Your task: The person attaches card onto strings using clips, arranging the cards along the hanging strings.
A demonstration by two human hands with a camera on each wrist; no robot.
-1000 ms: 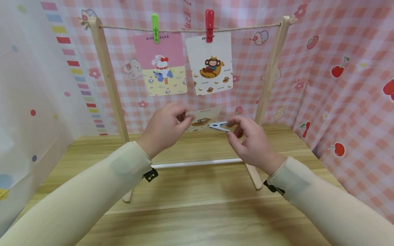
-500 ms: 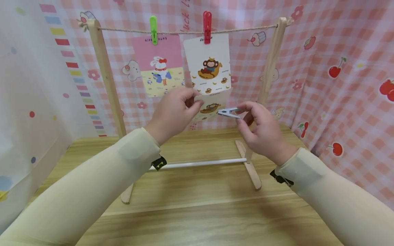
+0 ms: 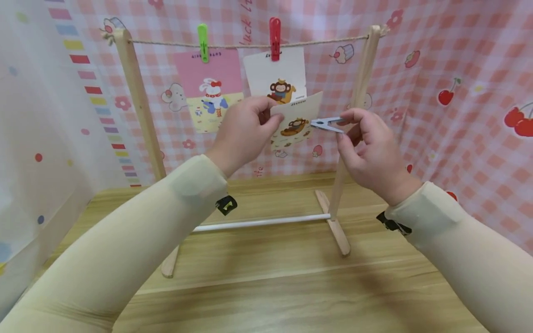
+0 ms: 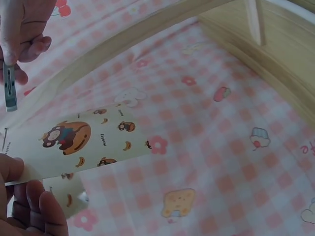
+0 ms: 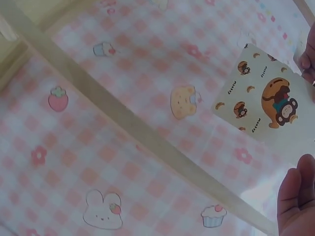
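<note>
A white card (image 3: 289,135) with a monkey on a banana is pinched at its upper left corner between the thumb and fingers of my left hand (image 3: 244,132). My right hand (image 3: 370,150) pinches the handle ends of a pale grey-blue clothespin (image 3: 324,123). Its tip points left, right at the card's right edge in the head view. In the left wrist view the clothespin (image 4: 10,87) hangs above the card (image 4: 98,142). The right wrist view shows the card (image 5: 261,98) and part of my right hand (image 5: 298,199), with the clothespin out of sight.
A twine line (image 3: 325,42) spans two wooden posts (image 3: 139,104). A green clothespin (image 3: 203,44) holds a pink-and-yellow rabbit card (image 3: 189,74). A red clothespin (image 3: 275,39) holds another monkey card (image 3: 258,71), partly covered by the held one. A white rod (image 3: 262,224) runs low above the wooden table (image 3: 250,296).
Both hands have risen and shifted right, carrying the card and the grey-blue clothespin up toward the line. The held card now overlaps the hanging monkey card. Both grips stay the same.
</note>
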